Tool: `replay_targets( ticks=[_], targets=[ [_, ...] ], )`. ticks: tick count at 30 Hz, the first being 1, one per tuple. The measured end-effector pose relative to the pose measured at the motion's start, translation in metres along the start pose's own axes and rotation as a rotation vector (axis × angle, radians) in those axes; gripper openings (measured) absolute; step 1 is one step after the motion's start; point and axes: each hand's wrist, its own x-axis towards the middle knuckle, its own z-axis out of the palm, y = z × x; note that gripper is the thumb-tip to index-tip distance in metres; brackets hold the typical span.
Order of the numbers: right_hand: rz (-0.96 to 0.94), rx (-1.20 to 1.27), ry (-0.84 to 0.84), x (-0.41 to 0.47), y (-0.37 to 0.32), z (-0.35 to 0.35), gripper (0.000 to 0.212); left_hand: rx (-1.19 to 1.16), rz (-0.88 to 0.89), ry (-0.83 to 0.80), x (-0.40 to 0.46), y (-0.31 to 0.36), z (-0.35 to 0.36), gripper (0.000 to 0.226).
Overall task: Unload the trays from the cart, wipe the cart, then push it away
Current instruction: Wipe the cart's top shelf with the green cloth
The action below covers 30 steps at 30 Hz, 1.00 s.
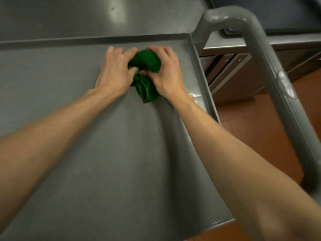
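green cloth [145, 73] sits bunched on the bare steel top of the cart [86, 136], toward its far right corner, with no trays in view on this shelf, so by my reading the unloading is done and the wiping step is in hand. both hands are gathering or refolding the rag: the left hand [113, 70] lies partly curled with fingers pressed against the cloth's left side, the right hand [165, 70] arches over the top of it, fingers bent and thumb tucked into the folds. next move likely calls for flattening the rag into a pad and sweeping it across the shelf, before taking the grey handle [260, 54] at right to push.
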Motion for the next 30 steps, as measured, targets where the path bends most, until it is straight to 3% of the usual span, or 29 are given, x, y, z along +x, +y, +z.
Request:
replay_targets(
  ticks=[3,7,12,14,18,20,25,30],
  targets=[
    [0.022,0.107,-0.056,0.016,-0.019,-0.004,0.066,-0.097,-0.108,0.048,-0.005,0.006,-0.033,0.045],
    [-0.094,0.159,-0.155,0.045,-0.068,-0.036,0.068,-0.263,-0.246,0.108,-0.012,0.021,-0.103,0.041],
    [-0.199,0.220,-0.170,0.062,-0.149,-0.116,0.075,-0.932,-0.364,0.126,-0.026,0.068,-0.196,0.026],
    [-0.191,0.220,-0.161,0.054,-0.179,-0.151,0.079,-1.084,-0.350,0.107,-0.034,0.095,-0.227,0.027],
    [-0.060,0.252,-0.184,0.010,-0.214,-0.211,0.083,-1.296,-0.287,0.082,-0.065,0.139,-0.270,0.025],
    [0.049,0.395,-0.164,-0.026,-0.221,-0.234,0.083,-1.367,-0.251,0.036,-0.085,0.160,-0.281,0.024],
    [0.357,0.902,-0.146,-0.126,-0.222,-0.272,0.040,-1.441,-0.204,-0.099,-0.136,0.214,-0.279,0.033],
    [0.459,1.135,0.003,-0.203,-0.201,-0.327,0.040,-1.441,-0.195,-0.258,-0.164,0.287,-0.256,0.039]
  ],
)
